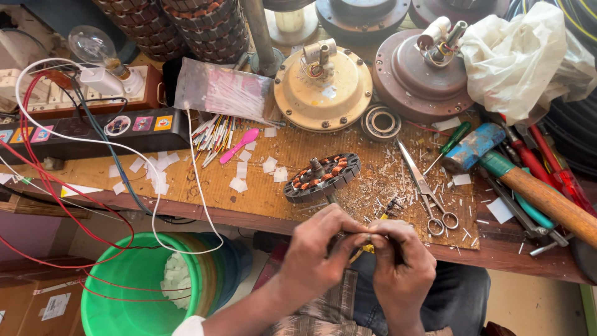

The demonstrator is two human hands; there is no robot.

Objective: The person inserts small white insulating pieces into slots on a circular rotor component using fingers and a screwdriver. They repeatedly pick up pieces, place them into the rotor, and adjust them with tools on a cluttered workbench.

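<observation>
Yellow sleeving (367,247), pinched between the closed fingertips of left hand (320,246) and right hand (401,261), sits at 6 o'clock of the wound stator (322,177) on the tabletop (261,193), close for fine work

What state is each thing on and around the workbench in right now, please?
Left hand: pinching a small yellow piece.
Right hand: pinching the same piece.
Scissors: shut, lying flat.
Light bulb: unlit.
Green bucket: holding white scraps.
Wound stator: lying flat.
</observation>
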